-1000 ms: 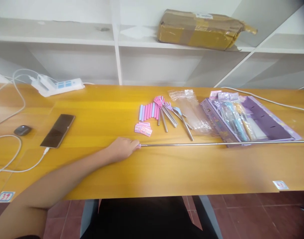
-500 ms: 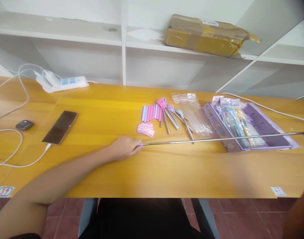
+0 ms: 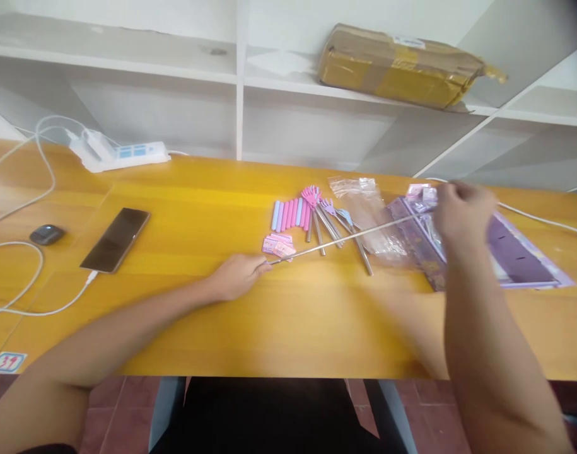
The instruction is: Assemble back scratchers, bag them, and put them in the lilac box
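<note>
A thin metal rod (image 3: 345,238) slants above the table between my two hands. My left hand (image 3: 241,275) is closed on its lower left end, near the table's middle. At the upper right end, my right hand (image 3: 464,211) has its fingers closed, slightly blurred, over the purple box (image 3: 519,252). Beyond the rod lie a row of pink, purple and blue sticks (image 3: 291,214), small pink cards (image 3: 277,244), and several metal rods with pink, purple and blue hand-shaped heads (image 3: 311,197). A clear plastic bag (image 3: 371,221) lies between these and the box.
At the left are a phone (image 3: 115,239) with a white cable, a small black device (image 3: 46,234) and a white power strip (image 3: 127,156). A taped cardboard parcel (image 3: 402,66) sits on the shelf behind. A number label (image 3: 7,362) marks the front left edge.
My right hand has come in from the far right edge to above the purple box. The rod's span between my hands is much shorter and now slants upward to the right.
</note>
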Demonstrator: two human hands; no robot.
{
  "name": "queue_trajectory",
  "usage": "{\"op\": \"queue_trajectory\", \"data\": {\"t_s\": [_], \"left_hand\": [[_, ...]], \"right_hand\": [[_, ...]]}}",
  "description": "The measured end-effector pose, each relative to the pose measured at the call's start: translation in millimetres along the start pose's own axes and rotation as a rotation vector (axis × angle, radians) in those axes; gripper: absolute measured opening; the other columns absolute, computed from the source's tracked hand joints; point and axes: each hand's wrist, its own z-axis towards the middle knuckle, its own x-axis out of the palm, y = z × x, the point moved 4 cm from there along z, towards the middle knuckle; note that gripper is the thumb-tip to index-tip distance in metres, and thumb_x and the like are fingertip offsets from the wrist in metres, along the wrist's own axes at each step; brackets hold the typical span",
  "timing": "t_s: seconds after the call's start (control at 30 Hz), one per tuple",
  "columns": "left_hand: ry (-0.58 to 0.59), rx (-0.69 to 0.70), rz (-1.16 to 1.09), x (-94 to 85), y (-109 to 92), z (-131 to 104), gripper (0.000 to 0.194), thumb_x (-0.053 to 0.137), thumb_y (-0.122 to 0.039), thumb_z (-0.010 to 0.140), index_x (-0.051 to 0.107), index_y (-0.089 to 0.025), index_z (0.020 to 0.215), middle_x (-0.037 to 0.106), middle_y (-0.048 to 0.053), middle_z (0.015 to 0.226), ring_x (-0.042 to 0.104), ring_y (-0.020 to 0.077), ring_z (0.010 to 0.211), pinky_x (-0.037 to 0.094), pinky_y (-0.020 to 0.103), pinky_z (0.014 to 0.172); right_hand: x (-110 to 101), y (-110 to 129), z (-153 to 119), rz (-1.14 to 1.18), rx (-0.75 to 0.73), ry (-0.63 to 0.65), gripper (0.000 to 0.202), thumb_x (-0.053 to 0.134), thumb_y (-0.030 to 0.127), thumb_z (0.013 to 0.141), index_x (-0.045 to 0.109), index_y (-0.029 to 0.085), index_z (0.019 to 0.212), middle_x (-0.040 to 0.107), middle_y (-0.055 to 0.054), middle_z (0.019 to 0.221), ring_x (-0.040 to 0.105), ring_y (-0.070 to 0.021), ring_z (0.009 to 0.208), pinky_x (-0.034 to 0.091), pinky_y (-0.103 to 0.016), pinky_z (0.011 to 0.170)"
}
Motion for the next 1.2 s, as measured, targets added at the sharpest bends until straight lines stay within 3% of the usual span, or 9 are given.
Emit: {"op": "queue_trajectory", "data": {"t_s": [0.03,0.17,0.23,0.3,0.4,0.67,0.93,1.2], "left_hand": [[-0.015,0.003,-0.071,-1.7,2,0,0.044,0.031,-0.047,0.114,0.059,-0.022,0.09,0.065,0.002,0.079,0.062,0.0206,0.07,0.04,0.03,0.066],[-0.073,-0.011,-0.26,-4.4,10,-1,0.047,0.031,-0.052,0.112,0.049,-0.022,0.081,0.051,-0.002,0.069,0.05,0.0166,0.064,0.036,0.029,0.064],[-0.094,-0.025,-0.308,-4.4,11,-4,0.049,0.029,-0.054,0.112,0.044,-0.023,0.078,0.048,-0.003,0.068,0.047,0.0158,0.063,0.036,0.029,0.064],[-0.098,-0.041,-0.33,-4.4,10,-6,0.05,0.028,-0.055,0.112,0.04,-0.023,0.075,0.046,-0.003,0.067,0.045,0.0155,0.062,0.036,0.029,0.063],[-0.082,-0.06,-0.324,-5.6,7,-6,0.05,0.028,-0.056,0.111,0.039,-0.023,0.074,0.047,-0.003,0.065,0.046,0.0157,0.06,0.036,0.029,0.062],[-0.021,-0.069,-0.241,-9.9,4,-2,0.046,0.03,-0.051,0.11,0.043,-0.023,0.076,0.052,-0.003,0.066,0.05,0.0161,0.061,0.036,0.03,0.064],[-0.002,-0.089,-0.182,-9.2,5,-2,0.045,0.031,-0.051,0.11,0.044,-0.023,0.077,0.053,-0.003,0.065,0.05,0.0162,0.06,0.036,0.03,0.063],[0.011,-0.081,-0.243,-6.4,10,-2,0.047,0.031,-0.053,0.111,0.043,-0.023,0.077,0.049,-0.004,0.065,0.047,0.0152,0.059,0.035,0.029,0.063]], "right_hand": [[8,30,-17,0.075,-0.008,0.026,0.035,0.051,0.012,0.092,0.037,0.02,0.061,0.033,0.002,0.055,0.031,-0.0095,0.057,0.022,-0.033,0.059],[46,147,-107,0.287,-0.327,0.312,0.021,0.052,0.02,0.094,0.058,0.017,0.074,0.059,-0.003,0.069,0.047,-0.0136,0.065,0.03,-0.03,0.065],[62,184,-151,0.286,-0.481,0.439,0.019,0.055,0.023,0.092,0.058,0.018,0.074,0.064,-0.005,0.075,0.049,-0.0147,0.065,0.029,-0.029,0.064],[73,199,-180,0.262,-0.56,0.487,0.019,0.055,0.026,0.093,0.058,0.018,0.076,0.067,-0.007,0.082,0.051,-0.0161,0.068,0.028,-0.029,0.064],[82,196,-193,0.287,-0.584,0.493,0.024,0.05,0.028,0.097,0.056,0.019,0.075,0.067,-0.008,0.082,0.053,-0.017,0.07,0.029,-0.029,0.066],[99,176,-185,0.331,-0.534,0.571,0.032,0.048,0.033,0.098,0.044,0.02,0.069,0.061,-0.004,0.067,0.049,-0.0157,0.062,0.026,-0.029,0.063],[104,173,-183,0.301,-0.522,0.615,0.033,0.051,0.033,0.098,0.053,0.019,0.068,0.064,-0.004,0.068,0.048,-0.0152,0.06,0.024,-0.028,0.062],[93,182,-175,0.123,-0.533,0.726,0.038,0.053,0.038,0.101,0.068,0.019,0.071,0.064,-0.005,0.065,0.045,-0.0141,0.056,0.017,-0.03,0.061]]}}
